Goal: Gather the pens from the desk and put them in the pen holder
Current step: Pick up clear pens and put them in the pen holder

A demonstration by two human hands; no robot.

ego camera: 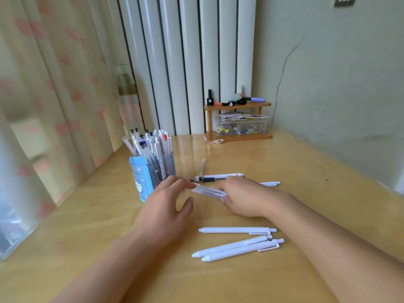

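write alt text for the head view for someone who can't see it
Over a wooden desk, the right hand holds a clear pen with the left hand at its tip, beside a blue pen holder full of pens. Three white pens lie nearer the camera, others behind the hands.

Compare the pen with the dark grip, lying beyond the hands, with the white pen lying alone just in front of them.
The dark-grip pen has a clear barrel, a dark grip band and a metal tip; the lone white pen is all opaque white. It lies beyond the hands, the white pen nearer the camera. Both lie flat on the desk, tips pointing left, ungrasped.
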